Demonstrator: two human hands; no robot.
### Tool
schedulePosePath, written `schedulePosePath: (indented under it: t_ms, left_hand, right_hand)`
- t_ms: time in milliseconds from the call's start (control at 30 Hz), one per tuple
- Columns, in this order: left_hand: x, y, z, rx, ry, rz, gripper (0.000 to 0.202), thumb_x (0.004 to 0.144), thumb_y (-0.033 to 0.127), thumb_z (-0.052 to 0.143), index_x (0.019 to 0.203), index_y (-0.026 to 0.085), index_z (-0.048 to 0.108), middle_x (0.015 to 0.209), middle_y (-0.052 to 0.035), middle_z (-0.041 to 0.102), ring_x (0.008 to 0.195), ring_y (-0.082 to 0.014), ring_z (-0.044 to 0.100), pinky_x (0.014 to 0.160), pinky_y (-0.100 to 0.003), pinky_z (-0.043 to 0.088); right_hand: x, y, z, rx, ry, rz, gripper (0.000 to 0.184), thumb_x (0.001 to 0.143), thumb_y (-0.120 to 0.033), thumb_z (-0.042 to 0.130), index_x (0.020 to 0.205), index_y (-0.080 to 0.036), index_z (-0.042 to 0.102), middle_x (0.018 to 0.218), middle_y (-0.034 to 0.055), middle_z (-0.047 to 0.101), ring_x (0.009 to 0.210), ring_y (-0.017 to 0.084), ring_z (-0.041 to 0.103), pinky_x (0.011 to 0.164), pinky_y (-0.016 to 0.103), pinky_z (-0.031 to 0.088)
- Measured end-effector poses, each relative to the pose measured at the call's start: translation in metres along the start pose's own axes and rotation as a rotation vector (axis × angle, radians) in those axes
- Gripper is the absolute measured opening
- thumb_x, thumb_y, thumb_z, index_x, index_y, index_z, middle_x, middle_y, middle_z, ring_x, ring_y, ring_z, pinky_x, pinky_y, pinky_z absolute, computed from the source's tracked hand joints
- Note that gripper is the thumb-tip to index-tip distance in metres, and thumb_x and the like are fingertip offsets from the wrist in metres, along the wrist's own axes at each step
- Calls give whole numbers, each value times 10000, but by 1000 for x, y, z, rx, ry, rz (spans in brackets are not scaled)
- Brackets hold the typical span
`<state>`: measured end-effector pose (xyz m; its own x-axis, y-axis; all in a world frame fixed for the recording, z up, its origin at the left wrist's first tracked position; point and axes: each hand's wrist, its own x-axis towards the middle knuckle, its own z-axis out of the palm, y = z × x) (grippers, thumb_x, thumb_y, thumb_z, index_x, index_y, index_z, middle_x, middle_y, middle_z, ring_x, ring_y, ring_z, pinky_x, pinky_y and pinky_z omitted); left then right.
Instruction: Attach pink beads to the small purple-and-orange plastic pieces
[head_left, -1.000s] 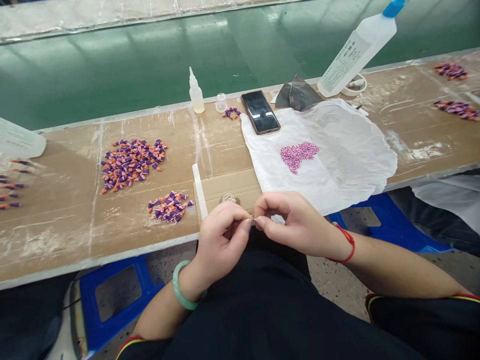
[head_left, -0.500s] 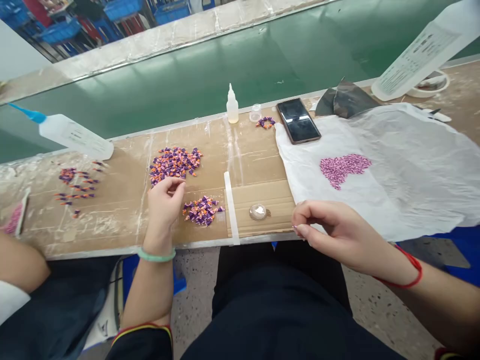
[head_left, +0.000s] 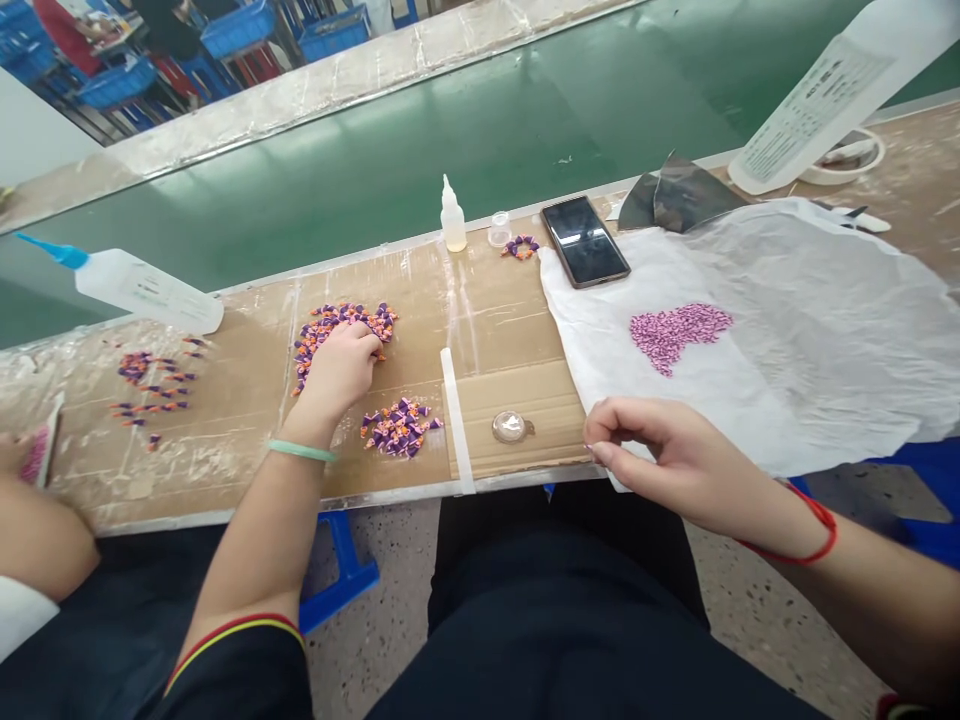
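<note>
I'm picking now, left hand (head_left: 341,365) in the purple-and-orange pile (head_left: 313,342), can't tell its hold, right hand (head_left: 664,450) pinching a tiny bit (head_left: 589,447); singling one out calls for delicacy.

Site: a workshop, evidently for small-parts assembly. Evidence: long green strip (head_left: 487,135); on my side of it, a cardboard-covered bench (head_left: 495,320) bearing piled small parts (head_left: 400,430) and a co-worker's arm (head_left: 41,520); beyond it, blue bins (head_left: 238,30) and more people (head_left: 69,35).
</note>
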<state>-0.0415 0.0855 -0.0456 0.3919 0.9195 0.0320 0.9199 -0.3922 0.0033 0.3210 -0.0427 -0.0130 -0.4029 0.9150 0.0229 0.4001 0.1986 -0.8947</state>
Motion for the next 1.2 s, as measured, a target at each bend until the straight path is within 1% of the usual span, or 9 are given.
schedulePosePath:
  t_ms: [133,233,333,467,600,700,933,1067,1200]
  left_hand:
    - [-3,1,-2,-9,-30,25,236,853,107,457,783,176,670,904,-148,665,926,-315,588,834,-445,487]
    - [-10,7,-6,-55,-7,6,248,865,113,460,955,152,688,918,-135,677,916,-295,609,841,-430,496]
    - [-22,21,-16,-345,72,-69,269,892,178,497,1089,148,679,951,-100,695,887,-248,630,836,-391,507]
    - [-37,48,-30,-853,176,-81,137,863,286,628,871,184,718,922,-69,672,838,-203,618,732,-325,504]
    - [-48,70,-36,-1069,283,-92,65,818,246,710,833,203,756,710,-12,593,639,-132,527,572,-254,433]
    - [-55,82,-38,-1174,263,-151,73,815,238,729,861,195,764,604,16,574,528,-97,483,486,-217,389]
    - [-70,106,-36,-1390,88,-213,97,779,207,757,853,165,710,717,-37,718,520,-113,611,480,-221,497]
    - [-75,113,-30,-1383,94,-169,68,819,217,708,820,149,709,673,-31,689,514,-102,596,504,-218,503]
    - [-83,120,-29,-1327,150,-177,6,817,168,679,823,167,678,639,2,646,513,-92,566,467,-188,444]
  right_hand:
    - [0,0,-1,20,1,12,162,858,-199,547,696,-207,548,631,-16,586,571,121,537,540,239,437]
    - [-1,0,-1,21,8,18,169,864,-215,543,696,-206,548,626,-16,579,570,119,531,535,238,429]
    - [-1,1,-1,20,19,23,169,861,-216,539,693,-207,545,618,-15,576,562,121,524,527,242,419]
    - [-1,1,-1,19,29,22,170,863,-215,542,693,-209,543,614,-13,578,555,127,520,516,250,409]
    - [-1,-1,1,25,16,10,167,867,-203,537,700,-208,546,627,-14,586,571,125,536,531,244,424]
    - [-2,-2,1,16,17,2,164,866,-193,530,703,-208,547,629,-19,583,570,118,534,532,236,423]
    - [-3,-3,4,-27,26,-14,161,864,-186,533,705,-209,545,639,-19,584,580,116,536,549,234,437]
    - [1,-9,6,-64,11,-26,148,850,-184,528,705,-210,542,626,-21,577,561,112,524,533,228,427]
    - [16,-10,4,-138,-92,-77,123,819,-166,509,704,-209,506,635,-17,563,572,110,513,556,222,424]
